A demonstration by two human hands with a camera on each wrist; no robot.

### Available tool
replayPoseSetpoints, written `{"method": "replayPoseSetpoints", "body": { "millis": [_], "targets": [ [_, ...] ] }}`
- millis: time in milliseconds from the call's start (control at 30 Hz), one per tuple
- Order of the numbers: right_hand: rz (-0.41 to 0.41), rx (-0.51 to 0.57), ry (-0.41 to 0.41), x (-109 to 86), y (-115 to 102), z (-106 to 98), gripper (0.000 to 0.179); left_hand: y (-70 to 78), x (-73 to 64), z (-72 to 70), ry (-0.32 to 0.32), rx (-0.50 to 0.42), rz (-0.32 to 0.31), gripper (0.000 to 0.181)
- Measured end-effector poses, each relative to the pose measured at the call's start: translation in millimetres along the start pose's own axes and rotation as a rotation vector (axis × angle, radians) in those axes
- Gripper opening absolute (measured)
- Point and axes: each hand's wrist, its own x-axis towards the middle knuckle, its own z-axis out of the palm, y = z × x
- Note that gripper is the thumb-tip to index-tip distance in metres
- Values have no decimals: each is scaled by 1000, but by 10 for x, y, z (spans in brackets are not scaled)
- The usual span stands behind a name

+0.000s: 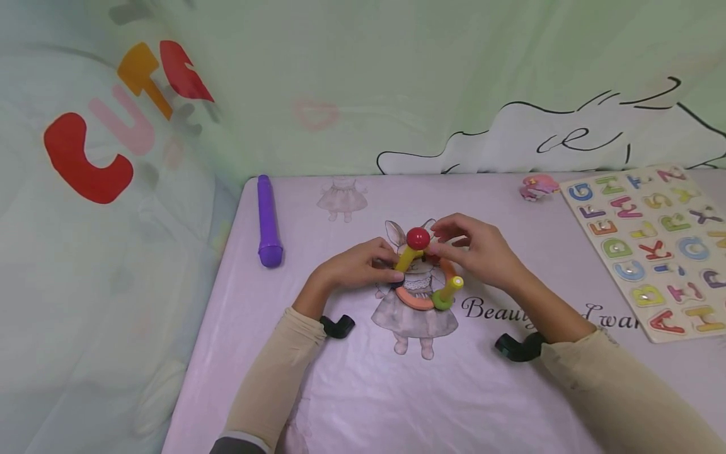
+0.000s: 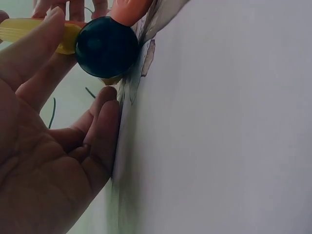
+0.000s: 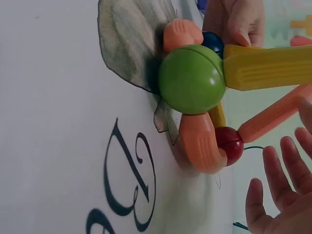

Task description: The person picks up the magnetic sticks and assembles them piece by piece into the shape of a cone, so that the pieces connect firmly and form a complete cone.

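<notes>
A toy frame of curved orange sticks and coloured balls lies on the printed rabbit, with straight sticks standing up from it. My left hand pinches an upright yellow stick just above the blue ball. A red ball tops that stick in the head view. My right hand is at the far right of the frame, its fingers extended and thumb close to a leaning orange stick. That stick rises from a lower red ball. The green ball carries another yellow stick nearest the right wrist camera.
A purple toy microphone lies at the left of the cloth-covered table. At the right is a wooden alphabet board, with a small pink figure beside its far corner. Hanging cloth closes the back and left.
</notes>
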Motion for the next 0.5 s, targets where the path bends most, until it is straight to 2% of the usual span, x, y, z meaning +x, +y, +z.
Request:
{"method": "replayPoseSetpoints", "body": {
  "millis": [133,267,367,500],
  "targets": [
    [40,63,-15,-66,-20,-103,31,3,0,0,-3,11,-8,24],
    [7,131,-128,-119,-2,-200,30,3,-5,4,-2,6,-13,25],
    [-70,152,-226,-147,51,-236,27,2,-7,6,-1,3,-11,26],
    [-229,243,-384,-174,150,-260,23,-5,-2,9,0,11,-3,26]
  ]
}}
